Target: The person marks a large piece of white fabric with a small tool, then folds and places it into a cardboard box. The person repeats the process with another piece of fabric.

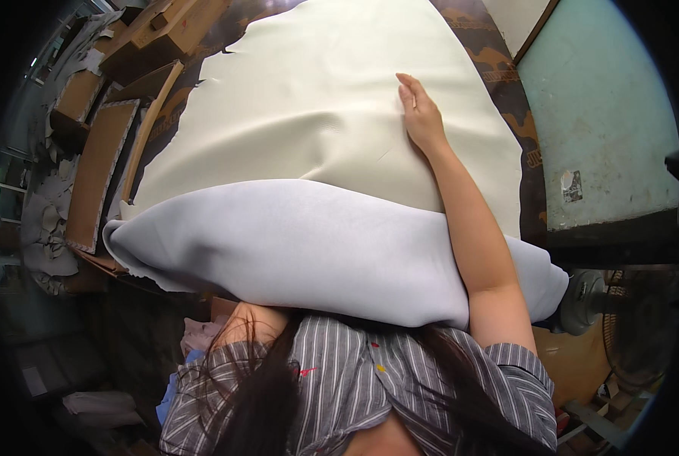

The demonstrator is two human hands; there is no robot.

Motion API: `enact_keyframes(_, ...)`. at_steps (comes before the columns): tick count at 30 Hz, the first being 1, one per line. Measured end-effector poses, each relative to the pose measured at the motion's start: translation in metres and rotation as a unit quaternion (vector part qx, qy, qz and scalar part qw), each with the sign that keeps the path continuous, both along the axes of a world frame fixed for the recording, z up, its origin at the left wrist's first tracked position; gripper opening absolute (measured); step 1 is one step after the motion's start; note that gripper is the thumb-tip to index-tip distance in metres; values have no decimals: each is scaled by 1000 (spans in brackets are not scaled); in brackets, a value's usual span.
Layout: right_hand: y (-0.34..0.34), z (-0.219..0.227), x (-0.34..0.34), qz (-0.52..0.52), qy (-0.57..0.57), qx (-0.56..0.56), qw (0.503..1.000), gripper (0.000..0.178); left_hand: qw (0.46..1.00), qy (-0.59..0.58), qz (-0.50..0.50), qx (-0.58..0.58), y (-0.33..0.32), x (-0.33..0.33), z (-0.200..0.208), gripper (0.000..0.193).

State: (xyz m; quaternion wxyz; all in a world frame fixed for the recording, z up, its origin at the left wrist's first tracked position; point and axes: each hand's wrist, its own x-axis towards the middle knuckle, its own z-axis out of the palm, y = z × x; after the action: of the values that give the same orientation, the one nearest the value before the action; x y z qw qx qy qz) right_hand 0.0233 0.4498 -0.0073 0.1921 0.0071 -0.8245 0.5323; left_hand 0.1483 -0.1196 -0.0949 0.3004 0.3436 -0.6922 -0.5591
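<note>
A large cream leather hide (pixel 339 83) lies spread over a dark table, with ragged edges on its left side. Its near part is turned back toward me, so the pale grey underside (pixel 301 243) shows as a thick roll along the near side. My right arm reaches across that roll. Flat on the cream face rests my right hand (pixel 421 114), fingers stretched out and holding nothing. A few low wrinkles run through the leather left of it. Only a bit of my left arm shows, below the roll; the leather hides my left hand.
Dark board with orange printed figures (pixel 499 72) shows beside the hide. Cardboard boxes (pixel 161 38) and a framed brown panel (pixel 104 175) stand at the left, near stacked pale hides (pixel 51 220). A pale green panel (pixel 601 121) borders the right, with a fan (pixel 620 311) below it.
</note>
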Motion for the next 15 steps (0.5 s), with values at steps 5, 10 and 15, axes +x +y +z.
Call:
enact_keyframes(5, -12, -19, 27, 34, -145, 323, 935, 101, 1000, -16, 17, 5, 5, 3, -9, 58)
enact_keyframes(10, -8, -9, 41, 45, -182, 329, 926, 120, 999, -34, 19, 9, 27, 4, -23, 58)
enact_keyframes(15, -8, -4, 41, 49, -197, 335, 920, 124, 998, -51, 14, 17, 52, -3, -38, 58)
